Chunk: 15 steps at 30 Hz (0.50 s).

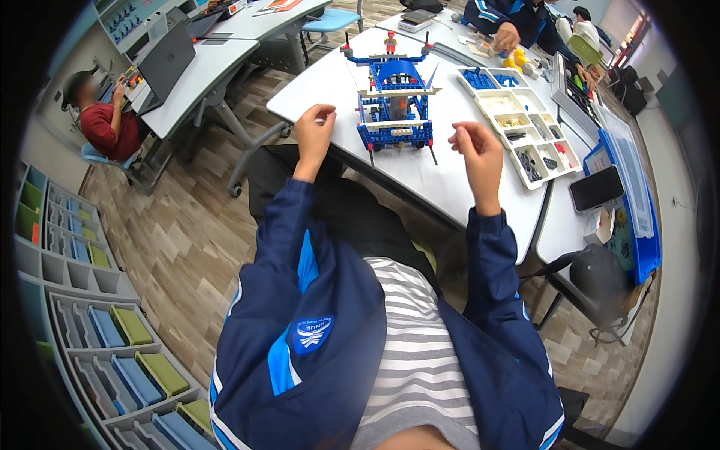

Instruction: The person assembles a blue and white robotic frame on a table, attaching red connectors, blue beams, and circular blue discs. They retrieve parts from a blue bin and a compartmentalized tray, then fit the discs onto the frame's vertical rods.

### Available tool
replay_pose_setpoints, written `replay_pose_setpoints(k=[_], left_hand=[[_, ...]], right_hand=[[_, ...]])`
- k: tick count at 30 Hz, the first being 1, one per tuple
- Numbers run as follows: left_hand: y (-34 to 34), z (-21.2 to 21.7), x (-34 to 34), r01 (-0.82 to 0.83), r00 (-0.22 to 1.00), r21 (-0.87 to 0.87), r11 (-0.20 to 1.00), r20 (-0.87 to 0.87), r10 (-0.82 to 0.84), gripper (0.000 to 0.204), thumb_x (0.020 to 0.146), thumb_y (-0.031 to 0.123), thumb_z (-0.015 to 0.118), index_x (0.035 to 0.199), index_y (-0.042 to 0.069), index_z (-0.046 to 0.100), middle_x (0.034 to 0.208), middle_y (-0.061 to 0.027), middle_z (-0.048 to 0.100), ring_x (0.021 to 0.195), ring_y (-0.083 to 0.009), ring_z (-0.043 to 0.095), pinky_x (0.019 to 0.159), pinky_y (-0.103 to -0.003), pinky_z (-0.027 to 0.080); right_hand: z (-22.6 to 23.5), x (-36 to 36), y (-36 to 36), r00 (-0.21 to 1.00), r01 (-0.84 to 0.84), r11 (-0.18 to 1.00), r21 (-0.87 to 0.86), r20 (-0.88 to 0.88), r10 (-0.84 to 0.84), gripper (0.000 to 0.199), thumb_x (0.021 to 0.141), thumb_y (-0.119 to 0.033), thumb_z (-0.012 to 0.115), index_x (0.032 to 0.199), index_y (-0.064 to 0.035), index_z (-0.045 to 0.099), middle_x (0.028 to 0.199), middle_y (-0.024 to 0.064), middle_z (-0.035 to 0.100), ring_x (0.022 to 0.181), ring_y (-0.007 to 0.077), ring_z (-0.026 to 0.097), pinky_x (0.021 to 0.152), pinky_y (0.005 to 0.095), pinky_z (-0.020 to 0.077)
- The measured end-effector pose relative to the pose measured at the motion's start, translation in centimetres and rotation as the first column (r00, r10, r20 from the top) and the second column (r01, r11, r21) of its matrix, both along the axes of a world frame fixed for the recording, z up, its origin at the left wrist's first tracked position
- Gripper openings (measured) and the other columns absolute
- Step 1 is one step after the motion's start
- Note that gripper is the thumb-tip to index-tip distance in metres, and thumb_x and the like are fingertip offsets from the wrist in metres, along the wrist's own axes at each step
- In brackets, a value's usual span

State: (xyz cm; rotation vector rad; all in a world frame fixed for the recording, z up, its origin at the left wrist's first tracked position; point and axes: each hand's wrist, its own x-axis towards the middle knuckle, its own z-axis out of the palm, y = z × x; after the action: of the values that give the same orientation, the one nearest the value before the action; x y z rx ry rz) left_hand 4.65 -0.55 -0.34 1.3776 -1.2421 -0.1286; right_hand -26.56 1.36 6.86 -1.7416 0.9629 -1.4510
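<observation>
We see our left hand (314,138) raised at the near edge of the smooth white desk (322,84), fingers softly bent with a narrow gap to the thumb, and our right hand (482,161) loosely curled over the desktop, also empty as far as we can see. Between them, nearer the far side of our fingertips and touching neither hand, the blue brick model (395,133) stands upright: an open frame of hard plastic beams, crossed by pale straight bars, with a glossy curved blue panel (400,73) and thin dark rods angling out. A little red-topped minifigure (390,43) tops its back. To the right sits a cream compartmented tray (489,112) of small pieces.
</observation>
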Motion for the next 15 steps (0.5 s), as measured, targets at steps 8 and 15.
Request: replay_pose_setpoints(k=[8,15], left_hand=[[13.4,6.1,-8.9,0.412,0.760,-0.150,0.899,-0.488,-0.430,0.011,0.091,0.002,0.071,0.100,-0.005,0.070,0.089,-0.0097,0.073,0.082,-0.0112,0.070,0.073,-0.021,0.053],[14.6,6.2,-11.0,0.539,0.659,-0.063,0.840,-0.589,-0.467,0.017,0.095,0.010,0.070,0.100,-0.006,0.071,0.086,-0.0092,0.073,0.076,-0.0103,0.067,0.068,-0.021,0.051]], right_hand=[[-0.5,5.6,9.4,0.911,-0.398,0.915,0.070,0.145,0.386,0.025,0.093,-0.003,0.066,0.118,-0.0009,0.066,0.092,0.0054,0.071,0.081,0.0090,0.065,0.066,0.0221,0.0518],[-0.3,3.9,8.4,0.967,-0.247,0.934,-0.257,-0.123,0.222,0.012,0.084,-0.002,0.076,0.096,-0.0015,0.073,0.087,0.0079,0.070,0.074,0.0135,0.067,0.063,0.0240,0.0533]])
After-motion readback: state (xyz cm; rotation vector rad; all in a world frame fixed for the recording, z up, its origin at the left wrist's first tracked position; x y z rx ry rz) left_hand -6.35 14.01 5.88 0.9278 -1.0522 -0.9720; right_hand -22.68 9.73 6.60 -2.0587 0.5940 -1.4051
